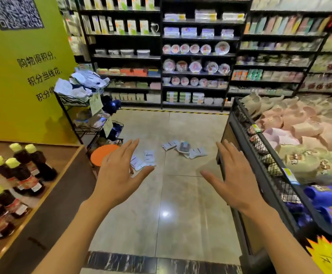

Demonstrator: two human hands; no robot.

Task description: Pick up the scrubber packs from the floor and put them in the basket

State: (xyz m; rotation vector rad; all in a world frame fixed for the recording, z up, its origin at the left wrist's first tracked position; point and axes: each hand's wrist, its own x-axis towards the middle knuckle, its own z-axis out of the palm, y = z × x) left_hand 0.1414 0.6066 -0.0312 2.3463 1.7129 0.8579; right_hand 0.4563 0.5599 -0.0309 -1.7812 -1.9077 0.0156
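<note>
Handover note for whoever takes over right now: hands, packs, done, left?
Left hand: open, holds nothing, raised over the floor.
Right hand: open, holds nothing.
Scrubber packs: two lie by the orange stool at; a second cluster lies further out at. All on the floor.
Done: nothing picked up.
Left: every pack. No basket clearly identifiable in view.
</note>
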